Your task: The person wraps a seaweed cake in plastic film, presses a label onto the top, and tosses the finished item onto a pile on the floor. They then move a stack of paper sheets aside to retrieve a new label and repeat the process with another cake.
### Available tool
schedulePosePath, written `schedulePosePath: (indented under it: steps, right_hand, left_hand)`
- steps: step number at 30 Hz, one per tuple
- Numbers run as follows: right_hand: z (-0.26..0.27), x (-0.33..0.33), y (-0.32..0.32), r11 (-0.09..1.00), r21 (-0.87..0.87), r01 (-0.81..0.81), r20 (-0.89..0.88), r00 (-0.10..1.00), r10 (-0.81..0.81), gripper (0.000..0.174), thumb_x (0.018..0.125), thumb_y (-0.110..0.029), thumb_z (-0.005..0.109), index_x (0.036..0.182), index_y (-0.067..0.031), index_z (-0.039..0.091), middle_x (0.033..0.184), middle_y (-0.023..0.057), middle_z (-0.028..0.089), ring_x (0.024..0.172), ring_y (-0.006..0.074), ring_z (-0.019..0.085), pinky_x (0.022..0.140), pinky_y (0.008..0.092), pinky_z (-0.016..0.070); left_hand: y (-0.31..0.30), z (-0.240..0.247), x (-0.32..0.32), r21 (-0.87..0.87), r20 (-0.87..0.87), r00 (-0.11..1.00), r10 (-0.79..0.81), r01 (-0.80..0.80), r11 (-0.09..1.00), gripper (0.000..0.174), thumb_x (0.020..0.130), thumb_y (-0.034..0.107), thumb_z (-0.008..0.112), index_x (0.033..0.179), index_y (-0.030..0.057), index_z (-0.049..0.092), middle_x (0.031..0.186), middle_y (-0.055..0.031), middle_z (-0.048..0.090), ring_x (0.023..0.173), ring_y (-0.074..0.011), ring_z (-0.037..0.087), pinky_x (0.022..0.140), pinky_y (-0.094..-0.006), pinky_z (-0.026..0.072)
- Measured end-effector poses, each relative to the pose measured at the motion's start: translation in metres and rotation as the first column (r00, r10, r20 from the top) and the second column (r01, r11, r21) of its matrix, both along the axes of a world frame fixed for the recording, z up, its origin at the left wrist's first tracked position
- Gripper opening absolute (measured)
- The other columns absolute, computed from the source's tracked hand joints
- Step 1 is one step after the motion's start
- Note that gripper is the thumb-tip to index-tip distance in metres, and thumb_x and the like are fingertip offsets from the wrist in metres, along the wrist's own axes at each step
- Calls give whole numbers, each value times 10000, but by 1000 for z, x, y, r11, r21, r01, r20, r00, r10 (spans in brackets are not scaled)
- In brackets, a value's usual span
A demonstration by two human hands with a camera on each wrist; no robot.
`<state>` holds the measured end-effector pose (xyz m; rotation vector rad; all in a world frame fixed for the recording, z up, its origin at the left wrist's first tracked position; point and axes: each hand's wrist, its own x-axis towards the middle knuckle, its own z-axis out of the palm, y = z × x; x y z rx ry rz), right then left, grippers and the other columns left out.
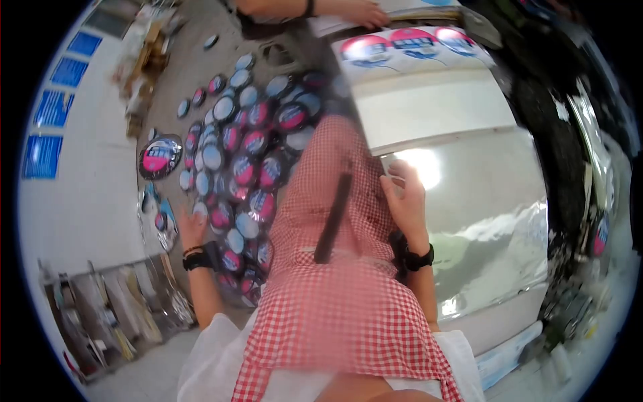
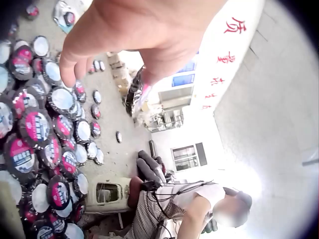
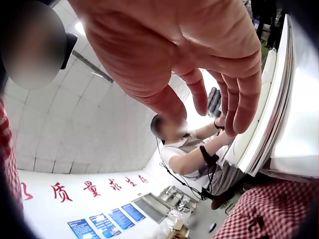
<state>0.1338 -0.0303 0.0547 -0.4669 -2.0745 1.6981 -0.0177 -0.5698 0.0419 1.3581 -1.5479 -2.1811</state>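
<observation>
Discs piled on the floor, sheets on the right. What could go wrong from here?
Loose, overlapping discs could slide or scatter if the left hand brushes them.
Those beside the checked apron could get kicked or stepped on.
The right hand is at the edge of the glossy sheets; it might crease one.

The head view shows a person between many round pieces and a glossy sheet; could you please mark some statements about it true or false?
1. The apron is red-and-white checked. True.
2. The round pieces are on the person's right. False: they are on the left.
3. The right hand is nearer the glossy sheet than the left hand is. True.
4. The posters on the wall are red. False: they are blue.
5. Only the right wrist wears something black. False: both wrists do.
</observation>
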Motion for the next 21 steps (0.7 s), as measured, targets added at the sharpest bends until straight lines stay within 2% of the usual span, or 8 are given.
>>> schedulePosePath:
  steps: [2,4,5,7,8,12,18,21]
  right_hand:
    - [-12,-18,5,980,195,-37,22,999,34,274,820,-63,645,1054,5,522,1028,176,545,926,323,579,784,369,503]
    - [-13,-39,6,918,382,-102,104,992,67,268,813,-94,654,1015,1,504,1024,207,524,955,403,529,810,437,447]
    - [-13,-53,7,873,469,-136,127,988,85,300,812,-112,662,1036,4,500,1081,218,520,1010,405,517,848,441,440]
    - [-24,-87,8,729,663,-171,161,983,84,383,811,-154,677,1099,15,489,1203,246,492,1121,411,480,918,441,426]
    - [-30,-105,9,620,767,-164,160,985,62,435,811,-178,684,1140,22,482,1269,264,469,1177,415,455,950,437,420]
    - [-54,-170,10,304,906,-293,350,924,-155,883,723,-295,777,1410,3,309,1421,294,318,1324,438,315,998,552,369]
    - [-68,-195,12,338,756,-561,654,677,-339,920,747,-172,715,1485,-117,167,1493,274,159,1386,454,179,914,709,334]
    - [-75,-195,15,308,780,-544,625,697,-352,882,734,-59,638,1482,-109,175,1485,273,179,1384,448,191,912,696,352]
  left_hand:
    - [-7,-49,26,304,31,998,-62,50,951,438,902,303,627,1254,73,501,1280,-133,541,1176,-267,522,936,-398,462]
    - [13,-91,36,-4,26,855,-518,518,855,416,915,269,599,1261,62,499,1278,-146,539,1135,-266,549,916,-366,475]
    - [23,-113,39,-289,113,672,-731,727,623,405,922,257,586,1263,58,499,1272,-149,543,1115,-262,562,906,-350,481]
    - [55,-118,42,-244,139,491,-860,859,451,397,935,271,568,1261,53,506,1245,-138,565,1077,-240,586,891,-332,486]
    - [88,-104,42,222,-89,745,-661,662,716,400,941,287,562,1259,50,509,1233,-130,575,1060,-227,597,885,-329,488]
    - [124,-116,22,76,51,426,-903,900,429,434,950,346,557,1275,64,508,1180,-87,614,1062,-178,606,868,-306,467]
    - [96,-147,42,173,143,449,-882,866,469,397,971,334,521,1271,73,523,1150,-79,629,1032,-175,609,863,-308,463]
    - [80,-151,57,198,237,516,-823,804,561,388,971,321,523,1260,62,531,1132,-85,634,994,-155,609,854,-295,469]
